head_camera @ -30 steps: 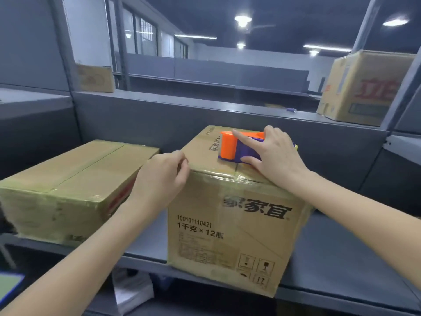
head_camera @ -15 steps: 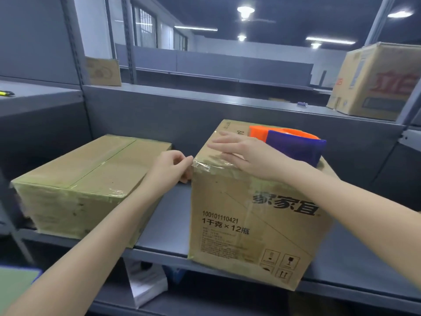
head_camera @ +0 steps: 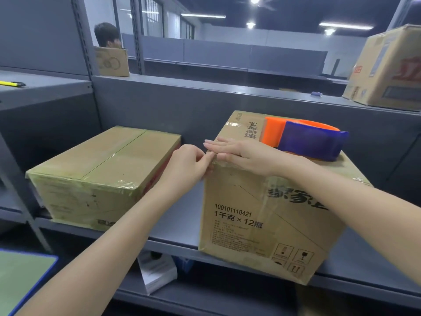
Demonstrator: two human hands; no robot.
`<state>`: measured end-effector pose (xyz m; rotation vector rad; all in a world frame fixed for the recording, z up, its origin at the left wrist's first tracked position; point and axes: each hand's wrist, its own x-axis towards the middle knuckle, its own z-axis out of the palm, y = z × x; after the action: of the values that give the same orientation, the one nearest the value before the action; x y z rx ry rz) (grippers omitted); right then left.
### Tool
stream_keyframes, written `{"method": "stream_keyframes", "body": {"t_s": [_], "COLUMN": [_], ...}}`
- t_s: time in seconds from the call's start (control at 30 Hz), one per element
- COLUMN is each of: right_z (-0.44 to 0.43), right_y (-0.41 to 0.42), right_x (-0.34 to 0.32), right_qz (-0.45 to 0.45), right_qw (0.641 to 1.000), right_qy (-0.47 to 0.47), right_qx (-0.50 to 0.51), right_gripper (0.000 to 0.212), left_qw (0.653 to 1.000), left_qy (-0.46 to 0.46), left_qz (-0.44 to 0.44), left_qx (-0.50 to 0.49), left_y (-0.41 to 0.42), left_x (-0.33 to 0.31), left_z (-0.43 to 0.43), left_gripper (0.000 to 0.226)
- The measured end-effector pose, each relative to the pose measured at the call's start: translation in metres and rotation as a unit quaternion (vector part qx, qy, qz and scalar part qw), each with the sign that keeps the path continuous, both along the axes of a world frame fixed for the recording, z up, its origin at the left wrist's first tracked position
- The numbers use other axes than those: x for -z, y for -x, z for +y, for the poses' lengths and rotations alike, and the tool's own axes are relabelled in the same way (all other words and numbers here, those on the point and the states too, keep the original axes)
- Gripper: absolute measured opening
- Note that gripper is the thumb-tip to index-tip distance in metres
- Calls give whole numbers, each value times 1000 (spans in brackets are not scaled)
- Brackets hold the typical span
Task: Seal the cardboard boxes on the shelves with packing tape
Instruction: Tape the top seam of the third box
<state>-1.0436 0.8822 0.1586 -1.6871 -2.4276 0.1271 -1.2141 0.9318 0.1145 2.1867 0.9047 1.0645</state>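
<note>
On glossy taped cardboard box (head_camera: 262, 224); right hand (head_camera: 241, 155), flat

The room is dim and bluish, and the white ceiling strip lights (head_camera: 346, 26) bloom into glare. Clear glossy packing tape (head_camera: 225, 167) on the printed brown cardboard box (head_camera: 262, 213) shows soft highlights. Grey metal shelf uprights (head_camera: 79, 35) bow at the wide-angle edges, and the background is soft.

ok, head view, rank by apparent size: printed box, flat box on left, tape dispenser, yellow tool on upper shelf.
1. printed box (nearer the camera, so its lead over the flat box is unsure)
2. flat box
3. tape dispenser
4. yellow tool
</note>
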Motion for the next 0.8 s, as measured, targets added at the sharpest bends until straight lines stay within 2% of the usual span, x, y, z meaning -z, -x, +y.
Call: {"method": "stream_keyframes", "body": {"t_s": [0.07,0.13,0.27,0.4,0.57,0.7,0.8], "right_z": [0,0,-2,-1,-2,-6,-17], "right_y": [0,1,2,3,4,4,-6], "right_x": [0,2,2,2,3,1,-3], "right_qz": [-12,-23,-42,-42,-55,-76,-91], "right_qw": [1000,1000,999,999,998,997,996], "right_qy": [1,-2,-18,-28,-35,-9,2], "right_qx": [-2,-6,-13,-10,-7,-8,9], "right_gripper": [44,46,48,45,44,48,51], "left_qw": [999,999,995,996,988,990,987], "left_qy": [27,12,-84,-77,-134,-134,-154], "left_qz": [-11,-15,20,-51,-71,-36,5], "left_qx": [37,42,-48,-17,13,21,-40], "left_y": [5,10,10,3,3,7,12], "left_x": [1,7,26,36,37,35,35], "left_z": [3,3,5,11,13,10,4], "left_gripper": [31,30,45,33,23,18,12]}}
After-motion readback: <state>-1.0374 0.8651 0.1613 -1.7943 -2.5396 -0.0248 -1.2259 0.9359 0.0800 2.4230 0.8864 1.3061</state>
